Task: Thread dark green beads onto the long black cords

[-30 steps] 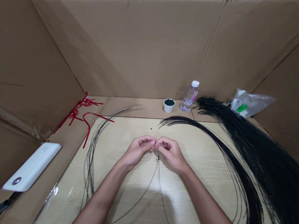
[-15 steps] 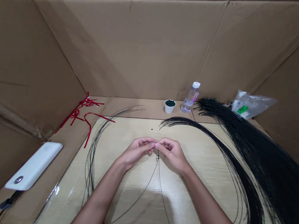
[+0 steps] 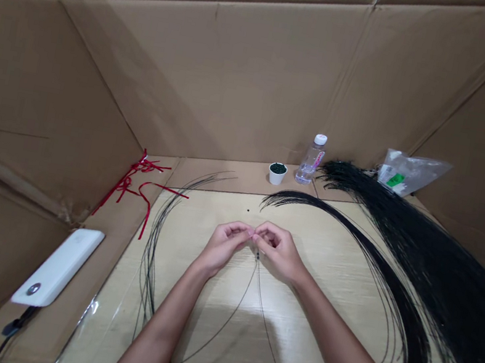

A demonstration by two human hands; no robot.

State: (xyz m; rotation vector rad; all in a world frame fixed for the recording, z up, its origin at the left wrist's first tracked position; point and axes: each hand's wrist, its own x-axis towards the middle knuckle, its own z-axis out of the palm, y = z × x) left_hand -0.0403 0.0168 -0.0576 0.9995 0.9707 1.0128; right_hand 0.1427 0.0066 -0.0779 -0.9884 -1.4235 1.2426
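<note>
Head view: left hand (image 3: 224,247) and right hand (image 3: 279,254) meet at centre, fingertips pinched closed on a thin black strand (image 3: 246,288).

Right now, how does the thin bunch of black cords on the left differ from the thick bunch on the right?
The thin bunch of black cords has few strands; the thick bunch has very many. The thin bunch forms a loose open curve; the thick bunch lies in a wide dense sweep. Both are black and fine.
</note>
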